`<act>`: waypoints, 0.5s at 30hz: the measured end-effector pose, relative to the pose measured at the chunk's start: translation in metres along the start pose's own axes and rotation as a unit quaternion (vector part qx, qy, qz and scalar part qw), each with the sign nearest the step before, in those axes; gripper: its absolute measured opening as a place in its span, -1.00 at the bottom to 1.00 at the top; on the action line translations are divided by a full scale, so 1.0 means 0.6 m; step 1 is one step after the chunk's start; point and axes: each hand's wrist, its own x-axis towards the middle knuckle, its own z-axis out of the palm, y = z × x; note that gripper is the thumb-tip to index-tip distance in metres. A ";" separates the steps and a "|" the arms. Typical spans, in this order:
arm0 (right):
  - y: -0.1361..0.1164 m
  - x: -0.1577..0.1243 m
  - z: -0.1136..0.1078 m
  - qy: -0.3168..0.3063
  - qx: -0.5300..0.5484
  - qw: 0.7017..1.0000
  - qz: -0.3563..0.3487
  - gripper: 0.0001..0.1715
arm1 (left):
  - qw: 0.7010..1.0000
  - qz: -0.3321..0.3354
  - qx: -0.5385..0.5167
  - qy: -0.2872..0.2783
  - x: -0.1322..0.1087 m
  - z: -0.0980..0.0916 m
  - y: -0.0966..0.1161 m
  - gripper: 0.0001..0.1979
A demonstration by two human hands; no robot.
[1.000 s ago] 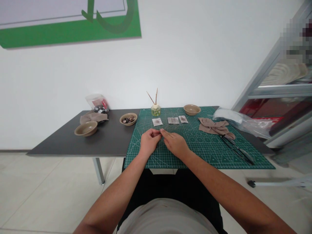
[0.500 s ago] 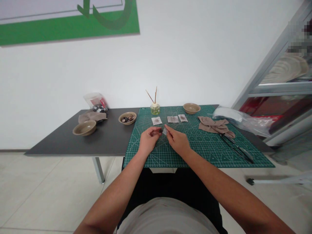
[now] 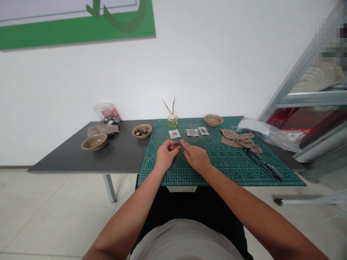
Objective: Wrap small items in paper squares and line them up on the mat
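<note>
My left hand [image 3: 166, 156] and my right hand [image 3: 195, 157] rest close together on the green cutting mat [image 3: 230, 166]. Their fingertips meet in a pinch around a small item that I cannot make out. Just beyond them lie three small white sachets [image 3: 192, 132] in a row. A little glass diffuser with reed sticks [image 3: 172, 119] stands behind the sachets.
A beige cloth [image 3: 238, 140] and black scissors [image 3: 264, 166] lie on the mat's right side, with a clear plastic bag [image 3: 267, 133] past them. Tan bowls [image 3: 94, 142] stand on the dark table [image 3: 81, 159]; one bowl [image 3: 142, 130] holds dark pieces. A metal shelf [image 3: 311, 104] rises at right.
Half a second ago the right hand held a small pale piece slightly apart from the left; now the fingertips are together again. The hands sit slightly further from me.
</note>
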 end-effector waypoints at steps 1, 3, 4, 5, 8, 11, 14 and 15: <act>0.000 0.000 0.000 0.006 -0.002 1.000 0.011 -0.50 | 1.000 0.001 -0.012 -0.001 0.001 0.000 -0.001 -0.80; 0.001 -0.002 0.000 0.011 -0.006 1.000 0.015 -0.50 | 0.999 -0.001 -0.029 -0.014 0.001 0.001 -0.002 -0.79; 0.001 -0.002 0.000 0.009 -0.007 1.000 0.007 -0.49 | 0.999 -0.003 -0.032 -0.021 0.000 0.001 -0.002 -0.79; 0.001 -0.003 0.000 0.006 -0.008 1.000 -0.004 -0.49 | 0.999 -0.005 -0.034 -0.030 0.000 0.001 -0.002 -0.79; 0.000 -0.003 0.000 -0.001 -0.012 1.000 -0.028 -0.48 | 0.998 -0.012 -0.044 -0.045 -0.002 0.002 -0.004 -0.80; 0.000 -0.002 0.000 -0.009 -0.016 0.999 -0.035 -0.49 | 0.998 -0.012 -0.040 -0.045 -0.002 0.002 -0.007 -0.81; 0.001 -0.002 0.002 -0.008 -0.021 1.000 -0.021 -0.50 | 0.998 -0.023 -0.049 -0.042 -0.001 0.002 -0.009 -0.81; 0.001 -0.002 0.003 -0.007 -0.022 1.000 -0.018 -0.50 | 0.997 -0.026 -0.052 -0.043 -0.001 0.002 -0.009 -0.82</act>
